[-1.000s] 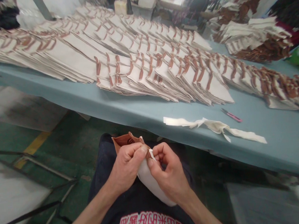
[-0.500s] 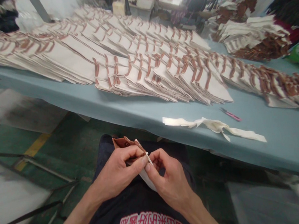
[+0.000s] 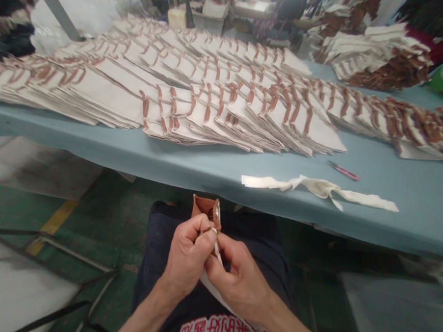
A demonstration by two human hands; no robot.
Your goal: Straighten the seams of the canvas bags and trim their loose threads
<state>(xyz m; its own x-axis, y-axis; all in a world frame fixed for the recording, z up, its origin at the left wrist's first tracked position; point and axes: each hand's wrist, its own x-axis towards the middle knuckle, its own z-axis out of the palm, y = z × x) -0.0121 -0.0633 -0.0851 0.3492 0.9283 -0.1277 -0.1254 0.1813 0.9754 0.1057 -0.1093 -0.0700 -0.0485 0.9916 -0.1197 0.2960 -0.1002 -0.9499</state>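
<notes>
A brown and white fabric piece (image 3: 205, 206) is held over my lap, its brown end standing up beyond my fingers and its white part hanging down below them. My left hand (image 3: 189, 245) pinches the edge of the piece between thumb and fingers. Close against it on the right, my right hand (image 3: 233, 270) is closed on the same piece, with a narrow white edge showing between the two thumbs. The fingertips of both hands are partly hidden by the hands themselves.
Overlapping rows of white pieces with brown trim (image 3: 217, 110) cover much of the blue table (image 3: 190, 161). Near its front edge lie a crumpled white strip (image 3: 319, 186) and small pink-handled snips (image 3: 343, 170). A metal frame (image 3: 75, 252) stands at left.
The brown end of the piece has swung right and now points away from me. Both hands have turned and shifted slightly, still closed on the piece.
</notes>
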